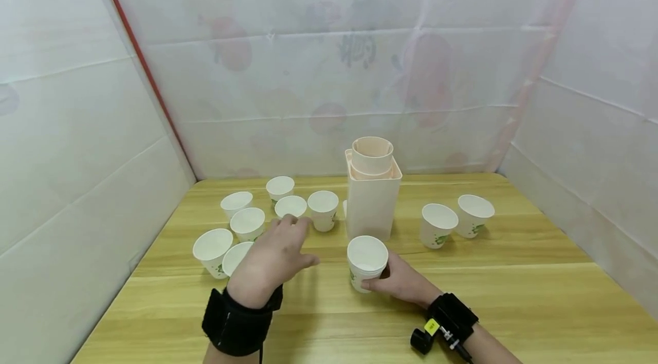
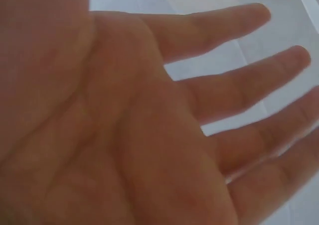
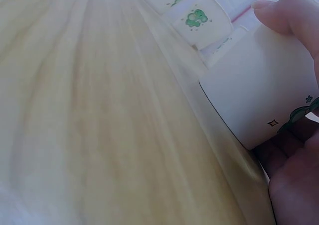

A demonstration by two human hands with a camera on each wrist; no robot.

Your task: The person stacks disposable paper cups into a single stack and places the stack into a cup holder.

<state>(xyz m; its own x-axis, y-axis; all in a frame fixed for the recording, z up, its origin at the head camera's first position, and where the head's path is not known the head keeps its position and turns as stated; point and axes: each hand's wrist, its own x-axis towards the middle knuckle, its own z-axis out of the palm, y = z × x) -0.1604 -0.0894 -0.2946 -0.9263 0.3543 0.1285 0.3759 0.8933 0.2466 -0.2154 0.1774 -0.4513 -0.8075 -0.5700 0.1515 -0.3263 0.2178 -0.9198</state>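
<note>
My right hand [image 1: 403,279] grips white paper cups [image 1: 366,261] near the middle of the table, thumb on the near side. More than one rim line shows, so they look nested. In the right wrist view, the held cup [image 3: 254,85] has a green print, and its base is close to the wooden surface. My left hand [image 1: 275,255] is in the air with fingers spread and thumb out, holding nothing; its palm [image 2: 124,120] fills much of the left wrist view. Beyond and beside it stand several paper cups, including one partly hidden cup [image 1: 233,258] and another behind the fingertips [image 1: 291,206].
A pale square container [image 1: 371,210] with a round cylinder [image 1: 372,157] in its top stands behind the held cups. Two more paper cups, one nearer [image 1: 437,226] and one farther [image 1: 474,215], are on the right. White sheeting [image 1: 329,67] encloses the wooden table [image 1: 514,295].
</note>
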